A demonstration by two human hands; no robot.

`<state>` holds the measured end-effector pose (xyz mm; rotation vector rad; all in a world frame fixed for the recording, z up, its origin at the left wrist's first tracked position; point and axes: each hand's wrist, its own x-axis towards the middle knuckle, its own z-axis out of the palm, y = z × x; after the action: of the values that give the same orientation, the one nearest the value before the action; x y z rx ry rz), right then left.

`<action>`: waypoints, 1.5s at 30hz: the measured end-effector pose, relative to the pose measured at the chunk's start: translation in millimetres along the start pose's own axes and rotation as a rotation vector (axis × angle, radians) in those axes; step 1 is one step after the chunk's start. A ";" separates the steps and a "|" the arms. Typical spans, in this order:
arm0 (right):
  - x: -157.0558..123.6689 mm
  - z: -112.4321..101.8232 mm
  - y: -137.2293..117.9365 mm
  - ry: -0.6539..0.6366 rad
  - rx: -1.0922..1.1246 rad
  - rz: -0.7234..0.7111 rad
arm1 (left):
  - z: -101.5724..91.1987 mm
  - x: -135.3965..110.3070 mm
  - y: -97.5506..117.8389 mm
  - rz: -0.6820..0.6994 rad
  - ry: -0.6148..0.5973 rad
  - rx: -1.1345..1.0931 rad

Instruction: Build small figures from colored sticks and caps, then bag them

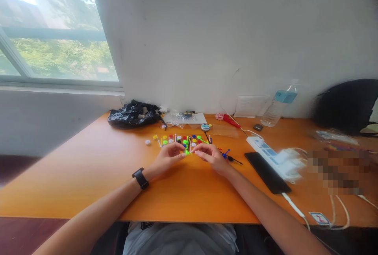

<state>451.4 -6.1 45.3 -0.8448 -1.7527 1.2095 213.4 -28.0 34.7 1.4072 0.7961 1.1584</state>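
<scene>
My left hand (169, 156) pinches a small bright green plastic piece (188, 152) between thumb and forefinger, just above the table. Close beside it on the right, my right hand (215, 158) has its thumb and fingertips drawn together at the piece. Whatever those right fingertips grip is too small to make out. Beyond both hands lie rows of round plastic discs in several colours, among them a white disc (148, 142) at the left end. Thin coloured sticks lie among them. Blue and black stick pieces (230, 158) rest by my right hand.
Along the wall are a black plastic bag (133, 114), a white paper (198, 119), a round tin (205, 127), a red-handled screwdriver (230, 121) and a water bottle (274, 108). To the right lie a phone (267, 172), a power strip (267, 150) and cables.
</scene>
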 end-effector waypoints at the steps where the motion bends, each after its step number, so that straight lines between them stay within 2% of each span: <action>1: -0.2 -0.3 0.7 -0.005 -0.003 -0.001 | 0.1 -0.2 0.1 -0.003 0.001 -0.004; 28: -0.8 -0.8 4.6 -0.045 -0.035 -0.004 | 0.5 -0.2 -2.1 -0.010 -0.028 -0.019; 36: 1.7 1.6 10.3 -0.058 -0.090 -0.042 | 0.1 0.3 -0.9 -0.058 -0.089 -0.015; 41: 1.3 2.9 20.5 -0.075 -0.222 -0.038 | 0.0 1.1 -2.1 -0.108 -0.167 -0.061; 45: -0.1 2.4 26.3 -0.065 -0.347 -0.059 | -1.3 2.1 -7.2 -0.026 -0.176 0.107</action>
<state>451.1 1.0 19.9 -0.9516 -2.0619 0.9156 213.8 -24.3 28.0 1.5592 0.7575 0.9690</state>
